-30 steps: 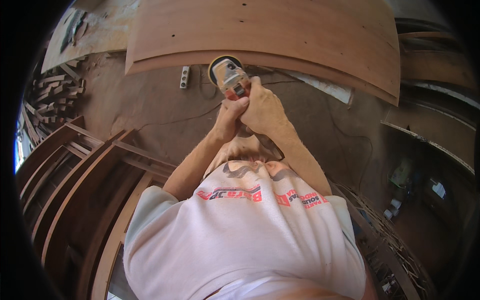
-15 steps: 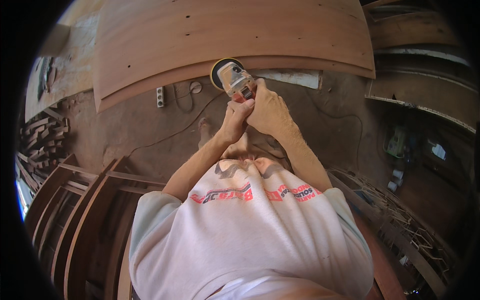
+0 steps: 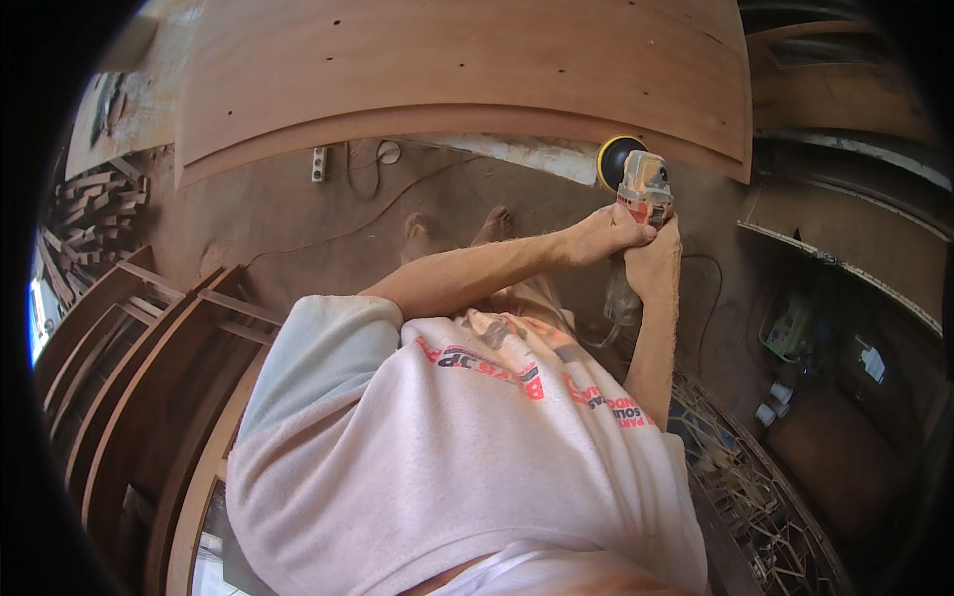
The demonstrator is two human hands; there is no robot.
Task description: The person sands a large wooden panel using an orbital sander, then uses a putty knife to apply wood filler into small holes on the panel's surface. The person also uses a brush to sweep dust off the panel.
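Observation:
A power tool (image 3: 644, 179) with a worn light housing, red lower body and round black, yellow-rimmed pad (image 3: 626, 159) is gripped in both of my hands, right of my body. My left hand (image 3: 606, 236) is wrapped round its red body, thumb across it. My right hand (image 3: 654, 260) grips it just behind and right of the left. The pad is at the near edge of a large curved wooden panel (image 3: 457, 70), toward its right end; I cannot tell whether they touch. The tool's rear end (image 3: 621, 298) hangs below my hands.
A power strip (image 3: 319, 164) and cords (image 3: 368, 184) lie on the dusty floor near my feet (image 3: 492, 226). Scrap wood (image 3: 94, 209) is piled at left, above curved wooden frames (image 3: 139, 397). More panels (image 3: 845, 209) stand at right, with containers (image 3: 780, 328) and metal lattice (image 3: 745, 477) below.
Both hands have carried the tool from the middle to the right, along the panel's near edge. My left forearm now reaches diagonally across my body, and both feet have come into sight.

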